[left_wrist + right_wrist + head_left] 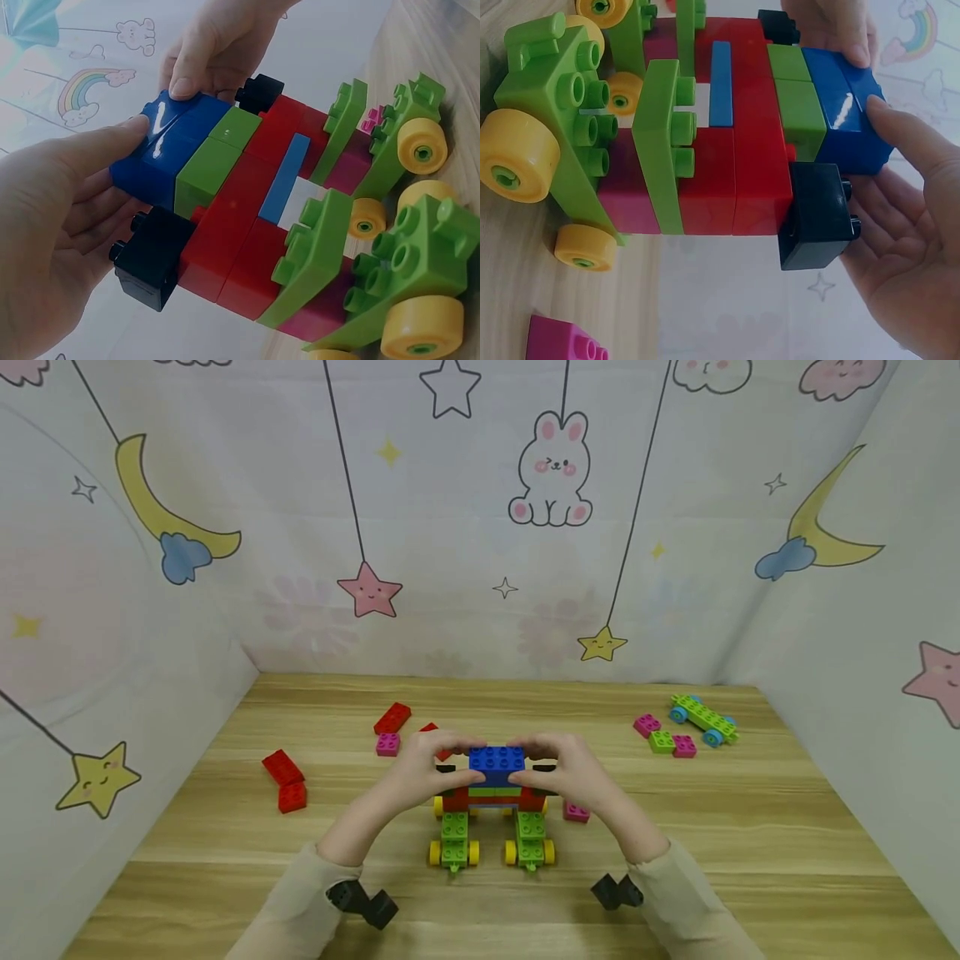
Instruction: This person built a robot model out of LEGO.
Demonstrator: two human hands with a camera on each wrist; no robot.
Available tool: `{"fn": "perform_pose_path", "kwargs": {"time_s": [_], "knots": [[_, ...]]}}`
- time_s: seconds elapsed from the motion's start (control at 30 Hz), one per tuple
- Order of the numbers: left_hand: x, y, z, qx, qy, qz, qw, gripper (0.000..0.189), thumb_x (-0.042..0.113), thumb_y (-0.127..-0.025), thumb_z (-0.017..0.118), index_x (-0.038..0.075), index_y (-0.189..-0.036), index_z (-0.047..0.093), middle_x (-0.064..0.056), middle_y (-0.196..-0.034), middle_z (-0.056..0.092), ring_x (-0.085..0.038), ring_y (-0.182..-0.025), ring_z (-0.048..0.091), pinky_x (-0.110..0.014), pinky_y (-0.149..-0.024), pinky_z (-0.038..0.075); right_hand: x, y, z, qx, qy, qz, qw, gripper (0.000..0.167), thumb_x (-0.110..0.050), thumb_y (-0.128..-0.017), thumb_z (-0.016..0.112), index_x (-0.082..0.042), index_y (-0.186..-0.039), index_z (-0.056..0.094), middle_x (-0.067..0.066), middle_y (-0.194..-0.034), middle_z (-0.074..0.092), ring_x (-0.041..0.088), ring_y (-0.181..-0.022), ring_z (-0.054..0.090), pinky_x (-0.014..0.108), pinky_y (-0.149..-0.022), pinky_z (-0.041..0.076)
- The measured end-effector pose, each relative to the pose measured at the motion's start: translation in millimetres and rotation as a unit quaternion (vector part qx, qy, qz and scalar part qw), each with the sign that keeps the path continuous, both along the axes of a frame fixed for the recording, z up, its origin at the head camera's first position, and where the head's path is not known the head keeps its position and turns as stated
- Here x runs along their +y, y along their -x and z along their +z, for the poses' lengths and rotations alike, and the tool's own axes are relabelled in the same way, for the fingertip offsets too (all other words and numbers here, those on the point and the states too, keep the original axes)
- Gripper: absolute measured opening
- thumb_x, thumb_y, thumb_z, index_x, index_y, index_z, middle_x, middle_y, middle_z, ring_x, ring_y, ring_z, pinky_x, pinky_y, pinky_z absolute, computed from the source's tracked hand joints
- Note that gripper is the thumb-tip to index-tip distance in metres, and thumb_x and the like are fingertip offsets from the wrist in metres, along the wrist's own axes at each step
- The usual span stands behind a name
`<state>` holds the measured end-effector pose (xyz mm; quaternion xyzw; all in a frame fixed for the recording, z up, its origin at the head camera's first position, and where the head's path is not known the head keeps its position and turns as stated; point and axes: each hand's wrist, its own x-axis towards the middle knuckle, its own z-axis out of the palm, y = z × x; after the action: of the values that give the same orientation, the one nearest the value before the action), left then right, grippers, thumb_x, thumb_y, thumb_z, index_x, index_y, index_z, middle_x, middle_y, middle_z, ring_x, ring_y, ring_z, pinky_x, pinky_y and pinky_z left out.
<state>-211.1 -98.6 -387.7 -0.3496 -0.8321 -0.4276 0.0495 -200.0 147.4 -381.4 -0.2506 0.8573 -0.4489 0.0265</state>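
A toy-brick build stands in the middle of the table on two green wheeled bases (454, 839) with yellow wheels (421, 146). Above the bases are purple, green and red bricks (761, 150), a thin blue plate (285, 180), then green bricks (206, 176). Blue bricks (497, 762) form the top. My left hand (415, 768) pinches their left end between thumb and fingers, while my right hand (576, 770) pinches the right end. Black bricks (154, 255) jut out at both sides of the red layer, just under the hands.
Red bricks (282, 767) and a pink brick (387, 744) lie loose on the left. Back right are pink and green bricks (662, 742) beside a green car base (705, 718) with blue wheels. Another pink brick (577, 812) lies close to the build, under the right forearm.
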Motion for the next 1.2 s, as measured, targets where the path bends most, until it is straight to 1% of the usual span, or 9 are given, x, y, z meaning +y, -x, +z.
{"fn": "perform_pose_path", "kwargs": {"time_s": [0.17, 0.4, 0.63, 0.83, 0.97, 1.2], "knots": [[-0.3, 1.1, -0.9, 0.001, -0.003, 0.0, 1.0, 0.038, 0.014, -0.081, 0.079, 0.002, -0.117, 0.07, -0.011, -0.11, 0.073, -0.026, -0.099, 0.067, -0.037, -0.086, 0.056, 0.5, 0.0, 0.2, -0.006, 0.005, -0.001, 1.0, 0.039, -0.021, -0.087, 0.075, -0.004, -0.122, 0.067, 0.014, -0.115, 0.071, 0.03, -0.107, 0.067, 0.047, -0.092, 0.054], [0.0, 1.4, -2.4, 0.001, -0.01, -0.001, 1.0, 0.038, 0.013, -0.081, 0.079, 0.002, -0.117, 0.07, -0.011, -0.109, 0.073, -0.025, -0.098, 0.067, -0.036, -0.085, 0.056, 1.4, 0.1, -2.7, -0.014, 0.015, -0.008, 0.9997, 0.04, -0.021, -0.086, 0.076, -0.005, -0.122, 0.067, 0.015, -0.115, 0.071, 0.03, -0.106, 0.067, 0.051, -0.092, 0.053], [-0.7, 2.0, -3.3, -0.004, -0.01, -0.006, 0.9999, 0.038, 0.014, -0.081, 0.079, 0.002, -0.116, 0.07, -0.011, -0.11, 0.073, -0.025, -0.099, 0.068, -0.039, -0.087, 0.056, 0.4, 0.1, -4.2, -0.017, 0.016, -0.01, 0.9997, 0.04, -0.021, -0.086, 0.076, -0.005, -0.122, 0.067, 0.013, -0.114, 0.071, 0.029, -0.106, 0.067, 0.047, -0.09, 0.055], [-2.0, 1.3, -4.0, -0.014, -0.014, -0.006, 0.9998, 0.038, 0.014, -0.081, 0.079, 0.002, -0.117, 0.07, -0.011, -0.11, 0.073, -0.025, -0.099, 0.067, -0.039, -0.087, 0.055, -0.6, -0.3, -5.3, -0.028, 0.023, -0.004, 0.9993, 0.04, -0.02, -0.087, 0.075, -0.004, -0.122, 0.066, 0.015, -0.116, 0.07, 0.032, -0.109, 0.066, 0.051, -0.093, 0.053], [-1.6, 0.9, -2.4, -0.014, -0.006, -0.003, 0.9999, 0.038, 0.014, -0.081, 0.079, 0.003, -0.117, 0.07, -0.011, -0.109, 0.073, -0.024, -0.099, 0.068, -0.039, -0.087, 0.055, -0.6, -0.2, -5.4, -0.031, 0.025, -0.005, 0.9992, 0.04, -0.02, -0.087, 0.075, -0.003, -0.122, 0.066, 0.016, -0.117, 0.07, 0.032, -0.11, 0.065, 0.052, -0.093, 0.052], [-0.3, 2.0, 0.6, -0.015, 0.01, -0.003, 0.9998, 0.039, 0.014, -0.081, 0.079, 0.002, -0.117, 0.07, -0.011, -0.109, 0.073, -0.024, -0.098, 0.067, -0.036, -0.087, 0.055, 0.4, 0.8, -5.6, -0.02, 0.025, -0.005, 0.9995, 0.039, -0.019, -0.087, 0.075, -0.003, -0.121, 0.066, 0.016, -0.116, 0.07, 0.032, -0.108, 0.066, 0.051, -0.093, 0.053]]}}
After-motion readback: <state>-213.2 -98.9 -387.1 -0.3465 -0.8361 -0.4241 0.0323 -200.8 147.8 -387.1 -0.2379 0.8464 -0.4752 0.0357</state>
